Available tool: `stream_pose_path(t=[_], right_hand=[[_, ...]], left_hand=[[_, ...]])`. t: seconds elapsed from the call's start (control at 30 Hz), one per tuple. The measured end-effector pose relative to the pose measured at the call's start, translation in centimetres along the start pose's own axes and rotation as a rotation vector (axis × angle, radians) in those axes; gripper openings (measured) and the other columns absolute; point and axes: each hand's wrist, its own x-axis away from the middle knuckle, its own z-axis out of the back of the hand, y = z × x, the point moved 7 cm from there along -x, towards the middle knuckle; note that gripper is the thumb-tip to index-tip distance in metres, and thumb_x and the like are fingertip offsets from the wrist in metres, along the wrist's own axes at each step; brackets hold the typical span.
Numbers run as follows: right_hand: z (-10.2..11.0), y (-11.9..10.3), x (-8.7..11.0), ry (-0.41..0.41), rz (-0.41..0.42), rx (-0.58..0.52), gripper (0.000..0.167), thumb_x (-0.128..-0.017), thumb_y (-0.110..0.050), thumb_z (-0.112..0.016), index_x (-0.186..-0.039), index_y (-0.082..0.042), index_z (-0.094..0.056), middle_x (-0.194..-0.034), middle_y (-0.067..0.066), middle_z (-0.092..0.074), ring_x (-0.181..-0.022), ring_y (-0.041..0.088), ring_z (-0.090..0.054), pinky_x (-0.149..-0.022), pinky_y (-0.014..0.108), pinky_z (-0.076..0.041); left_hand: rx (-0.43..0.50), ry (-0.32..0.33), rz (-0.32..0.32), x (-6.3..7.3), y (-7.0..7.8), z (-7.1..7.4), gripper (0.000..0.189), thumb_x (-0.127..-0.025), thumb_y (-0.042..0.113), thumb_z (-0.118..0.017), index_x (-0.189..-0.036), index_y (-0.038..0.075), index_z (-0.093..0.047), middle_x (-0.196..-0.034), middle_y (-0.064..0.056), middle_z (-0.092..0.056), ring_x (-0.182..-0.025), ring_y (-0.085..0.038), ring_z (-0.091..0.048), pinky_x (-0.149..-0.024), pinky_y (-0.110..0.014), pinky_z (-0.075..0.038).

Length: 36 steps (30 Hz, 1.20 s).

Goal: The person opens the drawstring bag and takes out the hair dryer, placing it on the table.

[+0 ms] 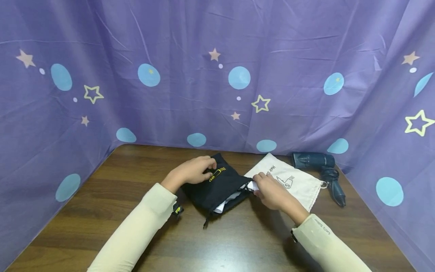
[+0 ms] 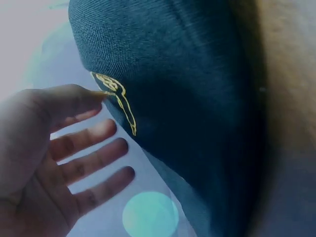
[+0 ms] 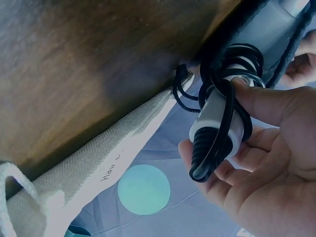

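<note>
A black drawstring bag (image 1: 221, 192) with a gold hair-dryer print lies on the table, its mouth towards the front right. My right hand (image 1: 273, 193) holds the handle of a white hair dryer (image 3: 212, 114) at the bag's mouth. Its black cord (image 3: 230, 118) is looped round the handle; most of the dryer's body is hidden inside the bag. Over the bag's left part is my left hand (image 1: 191, 170), fingers apart and loosely bent. In the left wrist view its thumb (image 2: 74, 98) overlaps the edge of the gold print.
A white cloth bag (image 1: 300, 189) with a printed hair dryer lies right of the black one. Beyond it, at the table's back right, rests a dark hair dryer (image 1: 310, 160) with its cord bundled. A purple curtain (image 1: 190, 109) surrounds the wooden table (image 1: 210, 249).
</note>
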Motion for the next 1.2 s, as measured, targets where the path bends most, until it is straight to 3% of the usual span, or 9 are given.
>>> stream_pose_path(t=[0.13, 0.37, 0.57, 0.7, 0.8, 0.93, 1.2], right_hand=[[-0.1, 0.0, -0.1, -0.003, 0.000, 0.008, 0.027, -0.084, -0.005, -0.078, -0.105, 0.000, -0.062, -0.090, 0.007, -0.058, -0.078, 0.028, -0.053, -0.072, 0.044, -0.047], [-0.2, 0.2, -0.3, 0.011, -0.014, 0.030, 0.029, -0.084, -0.005, -0.079, -0.108, 0.000, -0.063, -0.093, 0.008, -0.060, -0.080, 0.028, -0.054, -0.072, 0.043, -0.048], [-0.4, 0.1, -0.4, 0.001, -0.012, 0.050, 0.030, -0.085, -0.005, -0.078, -0.109, 0.002, -0.062, -0.095, 0.011, -0.059, -0.084, 0.032, -0.056, -0.074, 0.045, -0.050], [-0.7, 0.0, -0.5, -0.005, 0.004, 0.077, 0.029, -0.085, -0.006, -0.078, -0.107, 0.002, -0.060, -0.093, 0.011, -0.058, -0.084, 0.033, -0.056, -0.074, 0.046, -0.051], [-0.8, 0.0, -0.5, -0.001, 0.012, 0.085, 0.029, -0.085, -0.007, -0.078, -0.106, 0.002, -0.060, -0.093, 0.011, -0.058, -0.083, 0.032, -0.056, -0.074, 0.045, -0.050], [-0.9, 0.0, -0.6, -0.011, 0.005, 0.087, 0.029, -0.086, -0.007, -0.078, -0.107, 0.001, -0.060, -0.093, 0.011, -0.058, -0.083, 0.032, -0.056, -0.074, 0.045, -0.051], [-0.7, 0.1, -0.3, -0.011, -0.005, 0.069, 0.029, -0.085, -0.006, -0.078, -0.108, 0.001, -0.060, -0.094, 0.011, -0.058, -0.086, 0.033, -0.056, -0.077, 0.046, -0.051]], left_hand=[[0.034, -0.023, -0.027, -1.4, 0.4, 0.3, 0.026, -0.105, 0.021, -0.058, -0.129, 0.012, -0.060, -0.123, -0.005, -0.059, -0.114, -0.021, -0.059, -0.098, -0.041, -0.049], [0.110, -0.090, -0.133, -4.5, 0.8, -0.2, 0.033, -0.108, 0.009, -0.045, -0.137, 0.010, -0.061, -0.138, -0.006, -0.060, -0.133, -0.024, -0.052, -0.111, -0.041, -0.040], [0.148, -0.194, -0.081, -6.4, 0.4, -0.7, 0.044, -0.099, 0.001, -0.040, -0.135, 0.010, -0.063, -0.134, -0.004, -0.063, -0.128, -0.022, -0.056, -0.107, -0.038, -0.044], [0.117, -0.223, -0.025, -6.4, -0.3, -0.8, 0.039, -0.101, 0.008, -0.041, -0.131, 0.012, -0.066, -0.126, -0.002, -0.065, -0.113, -0.020, -0.058, -0.098, -0.038, -0.046], [0.090, -0.224, 0.003, -6.2, -1.0, -1.1, 0.029, -0.102, 0.011, -0.045, -0.117, 0.016, -0.069, -0.107, 0.000, -0.065, -0.092, -0.018, -0.056, -0.084, -0.036, -0.045], [0.076, -0.196, -0.010, -5.8, -1.8, -1.2, 0.020, -0.099, 0.006, -0.049, -0.097, 0.017, -0.065, -0.084, 0.002, -0.055, -0.074, -0.014, -0.048, -0.072, -0.031, -0.040], [0.014, -0.143, -0.025, -5.4, -2.3, -0.4, 0.014, -0.095, 0.004, -0.057, -0.089, 0.016, -0.060, -0.078, 0.003, -0.047, -0.072, -0.012, -0.044, -0.071, -0.030, -0.037]])
